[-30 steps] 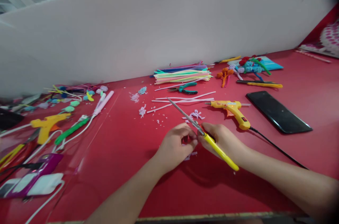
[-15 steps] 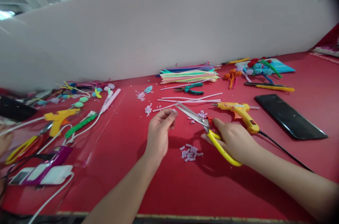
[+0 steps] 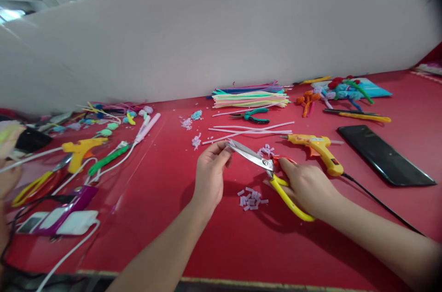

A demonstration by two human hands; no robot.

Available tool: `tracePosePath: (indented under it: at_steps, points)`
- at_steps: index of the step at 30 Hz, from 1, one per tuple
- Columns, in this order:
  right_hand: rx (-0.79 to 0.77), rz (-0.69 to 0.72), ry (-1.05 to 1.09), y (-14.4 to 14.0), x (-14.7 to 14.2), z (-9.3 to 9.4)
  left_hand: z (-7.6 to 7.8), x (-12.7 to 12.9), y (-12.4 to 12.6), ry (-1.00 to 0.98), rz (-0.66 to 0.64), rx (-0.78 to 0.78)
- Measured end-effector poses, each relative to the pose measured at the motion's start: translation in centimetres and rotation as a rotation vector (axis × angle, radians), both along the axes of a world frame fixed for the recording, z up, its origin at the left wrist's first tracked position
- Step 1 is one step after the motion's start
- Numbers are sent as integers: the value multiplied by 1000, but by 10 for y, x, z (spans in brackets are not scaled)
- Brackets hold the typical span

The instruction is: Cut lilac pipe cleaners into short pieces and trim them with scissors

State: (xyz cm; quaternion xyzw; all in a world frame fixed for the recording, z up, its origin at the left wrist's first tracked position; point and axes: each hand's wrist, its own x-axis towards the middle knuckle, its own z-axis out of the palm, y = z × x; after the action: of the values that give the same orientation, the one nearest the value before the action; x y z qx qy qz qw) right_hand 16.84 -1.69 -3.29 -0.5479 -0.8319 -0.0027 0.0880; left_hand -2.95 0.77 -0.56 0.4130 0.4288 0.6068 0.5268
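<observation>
My right hand [image 3: 307, 186] is wrapped round a pair of scissors [image 3: 250, 158] with one yellow and one red handle. Their blade tips point left and reach my left hand [image 3: 212, 174]. Thumb and forefinger of that hand pinch a small lilac pipe cleaner piece [image 3: 229, 143], mostly hidden, right at the tips. Below the blades lies a pile of short lilac cut pieces [image 3: 252, 200]. Another small lilac heap [image 3: 265, 149] sits just behind the scissors. Several long lilac pipe cleaners [image 3: 252, 129] lie beyond my hands.
Pliers [image 3: 252, 116] and a pipe cleaner bundle [image 3: 250, 98] lie at the back. A yellow glue gun [image 3: 317, 144] with a cord and a black phone [image 3: 383, 156] are on the right. Leftward are another glue gun [image 3: 81, 149], cables, a power strip [image 3: 65, 211] and another person's hand [image 3: 8, 181].
The scissor blades have closed together, their tips now at the lilac piece in my left fingers. The view has shifted slightly. At far left, the other person's hand has come further in with something pale yellow.
</observation>
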Motion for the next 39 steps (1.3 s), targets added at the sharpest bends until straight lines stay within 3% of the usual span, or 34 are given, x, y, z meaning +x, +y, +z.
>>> tracePosePath:
  at_steps: [31,39]
  points:
    - [88,19,33,-1,0,-7,0,3,-4,-53,14,14]
    - [-37,-39,85,1,-3,1,0,2,-3,-53,25,-9]
